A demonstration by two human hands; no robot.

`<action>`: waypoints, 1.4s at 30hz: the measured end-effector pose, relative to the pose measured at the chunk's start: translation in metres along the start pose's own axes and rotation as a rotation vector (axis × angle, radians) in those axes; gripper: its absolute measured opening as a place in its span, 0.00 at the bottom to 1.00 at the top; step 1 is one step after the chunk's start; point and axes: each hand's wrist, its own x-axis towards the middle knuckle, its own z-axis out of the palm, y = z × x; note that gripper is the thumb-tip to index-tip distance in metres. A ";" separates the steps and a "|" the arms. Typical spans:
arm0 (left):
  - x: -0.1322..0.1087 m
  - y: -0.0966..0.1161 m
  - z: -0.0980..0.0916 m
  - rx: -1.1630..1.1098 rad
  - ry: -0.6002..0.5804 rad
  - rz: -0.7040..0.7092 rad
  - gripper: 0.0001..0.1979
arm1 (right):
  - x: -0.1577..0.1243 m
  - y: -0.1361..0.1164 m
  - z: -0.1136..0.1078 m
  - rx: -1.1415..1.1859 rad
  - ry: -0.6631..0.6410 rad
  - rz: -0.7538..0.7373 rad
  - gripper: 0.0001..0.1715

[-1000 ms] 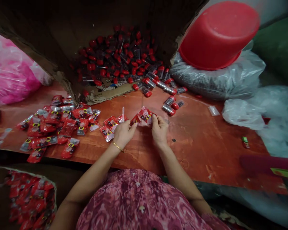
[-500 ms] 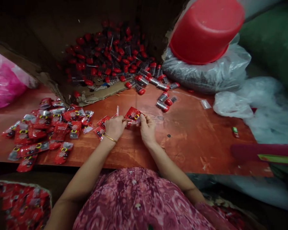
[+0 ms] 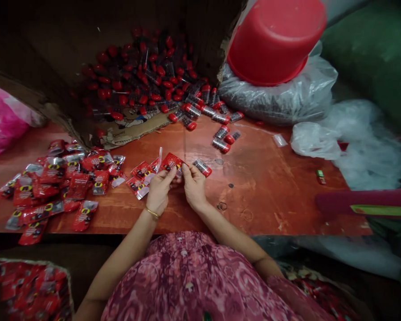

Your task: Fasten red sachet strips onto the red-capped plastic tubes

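A red printed plastic packet [image 3: 171,160] is pinched between both hands above the table. My left hand [image 3: 161,188] closes thumb and fingers on its lower left side. My right hand [image 3: 194,186] grips its lower right corner, close to the left. Just beyond the right hand's fingers lies a clear tube with a red cap [image 3: 202,167]; whether it touches them I cannot tell. Several flat red packets [image 3: 137,183] lie overlapping left of my left hand, with a thin pale strip [image 3: 160,159] standing over them. The packet's mouth is hidden by my fingers.
Filled red packets [image 3: 55,178] are heaped at the left. A cardboard box [image 3: 133,133] holds many red-capped tubes [image 3: 153,76], some spilling onto the red table [image 3: 270,191]. An upturned red tub [image 3: 277,44] sits on a plastic sack [image 3: 274,102] at back right. A box of packets [image 3: 33,290] stands below left.
My hands have come closer together around the packet. The red-capped tube beside my right hand now shows. The whole view has shifted slightly.
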 end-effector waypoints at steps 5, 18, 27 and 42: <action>0.000 0.005 -0.004 -0.074 0.106 0.092 0.19 | 0.003 -0.010 -0.019 -0.231 -0.212 -0.124 0.20; -0.008 0.012 -0.014 -0.106 0.059 -0.145 0.16 | 0.078 -0.050 -0.118 -1.459 -0.937 -0.874 0.20; -0.010 0.009 -0.015 -0.111 0.102 -0.068 0.18 | 0.031 -0.033 -0.136 -0.992 -0.533 -0.367 0.11; -0.019 0.014 -0.012 -0.092 0.025 -0.087 0.22 | -0.029 -0.048 -0.080 -0.064 -0.400 0.101 0.14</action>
